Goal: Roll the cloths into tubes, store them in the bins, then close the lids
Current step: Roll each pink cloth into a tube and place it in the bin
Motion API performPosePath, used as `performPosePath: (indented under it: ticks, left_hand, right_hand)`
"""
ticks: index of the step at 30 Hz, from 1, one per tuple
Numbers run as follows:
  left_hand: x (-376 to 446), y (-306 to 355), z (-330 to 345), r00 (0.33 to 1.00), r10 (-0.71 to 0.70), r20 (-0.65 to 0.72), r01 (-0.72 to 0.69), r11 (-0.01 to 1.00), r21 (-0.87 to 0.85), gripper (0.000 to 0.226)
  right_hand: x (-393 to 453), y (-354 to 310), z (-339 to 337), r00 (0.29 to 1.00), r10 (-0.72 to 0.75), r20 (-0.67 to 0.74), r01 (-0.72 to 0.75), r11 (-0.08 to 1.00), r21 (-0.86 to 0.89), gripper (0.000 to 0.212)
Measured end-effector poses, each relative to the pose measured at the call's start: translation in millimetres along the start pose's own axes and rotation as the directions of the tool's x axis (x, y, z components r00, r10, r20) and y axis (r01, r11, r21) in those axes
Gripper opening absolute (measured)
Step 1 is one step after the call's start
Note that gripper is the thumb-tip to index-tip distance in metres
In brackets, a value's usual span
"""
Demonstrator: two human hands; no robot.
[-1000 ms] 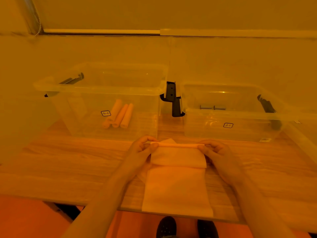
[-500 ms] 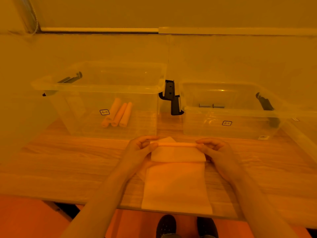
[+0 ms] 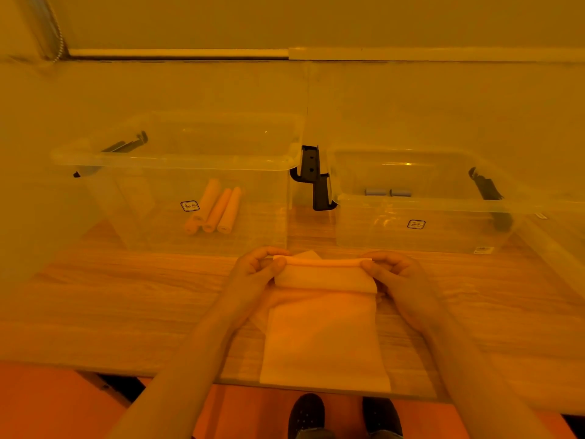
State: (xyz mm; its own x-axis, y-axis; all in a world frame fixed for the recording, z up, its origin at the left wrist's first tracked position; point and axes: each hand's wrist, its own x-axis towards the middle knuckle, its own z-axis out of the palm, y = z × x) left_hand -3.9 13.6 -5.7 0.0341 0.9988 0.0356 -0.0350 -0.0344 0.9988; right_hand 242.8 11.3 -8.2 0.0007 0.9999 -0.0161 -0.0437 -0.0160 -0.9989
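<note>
A: Hands first. What are they on?

B: Both on the cloth (image 3: 323, 337). Left hand (image 3: 253, 274) pinches the left end of the rolled far edge, thumb on the near side, fingers curled over the top. Right hand (image 3: 395, 280) pinches the right end the same way. Fingers narrow, curled round the roll on both sides.

A: Cloth position?

B: On the wooden table (image 3: 126, 296), centre, just in front of the bins. Far end is rolled into a thin tube between the two hands, with a folded band hanging right under it. The rest lies flat toward the person, near edge reaching the table's front edge. A small corner of fabric pokes up behind the roll.

A: Bins?

B: Two clear plastic bins, lids off the openings. Left bin (image 3: 95, 160) is taller and holds three rolled orange cloths (image 3: 215, 210) side by side on its floor, touching, angled. Right bin (image 3: 348, 229) is lower; two small grey-blue rolls (image 3: 387, 192) show near its back wall. Each has a small label on the front wall.

A: Latches?

B: Black latch handles (image 3: 311, 172) hang between the two bins, others at the outer ends.

A: Anything else?

B: Dark shoes (image 3: 307, 416) below the table edge, orange floor. Everything tinted yellow-orange.
</note>
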Motion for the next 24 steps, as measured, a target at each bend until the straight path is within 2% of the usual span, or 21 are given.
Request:
performPosePath:
  ticks: [5, 8, 11, 13, 15, 19, 24]
  left_hand:
    - [-0.2, 1.4, 4.1, 0.999, -0.027, 0.016, 0.029, 0.997, -0.077, 0.022]
    - [1.5, -0.1, 3.8, 1.000, -0.004, -0.001, 0.004, 0.999, -0.052, 0.018]
    - [2.5, -3.3, 0.6, 1.000, -0.011, 0.002, 0.011, 1.000, -0.023, 0.019]
    - [3.2, -4.8, -0.6, 0.999, -0.039, 0.011, 0.039, 0.999, -0.016, 0.025]
    - [1.4, -3.3, 0.7, 0.999, -0.034, 0.007, 0.035, 0.999, -0.007, 0.022]
    - [-1.3, 0.6, 2.0, 1.000, 0.010, 0.026, -0.012, 0.995, 0.098, 0.011]
    - [-1.2, 1.0, 1.9, 0.999, -0.014, 0.048, 0.011, 0.998, 0.059, 0.010]
  right_hand:
    - [-0.9, -2.9, -0.9, 0.999, 0.020, 0.035, -0.021, 0.999, 0.035, 0.019]
    - [-1.3, -3.6, -0.2, 1.000, 0.017, 0.004, -0.017, 0.999, 0.035, 0.025]
    - [-1.1, -3.1, -0.4, 1.000, -0.003, 0.000, 0.003, 1.000, 0.017, 0.019]
    - [-1.4, -3.8, -0.7, 1.000, 0.011, 0.011, -0.011, 1.000, 0.018, 0.024]
    - [-1.5, -3.8, -1.3, 1.000, 0.023, 0.015, -0.023, 1.000, 0.017, 0.027]
    - [-3.3, -3.6, -0.9, 1.000, -0.007, 0.017, 0.007, 1.000, -0.031, 0.018]
    - [-3.9, -6.7, 1.7, 1.000, 0.004, 0.014, -0.003, 0.999, -0.049, 0.017]
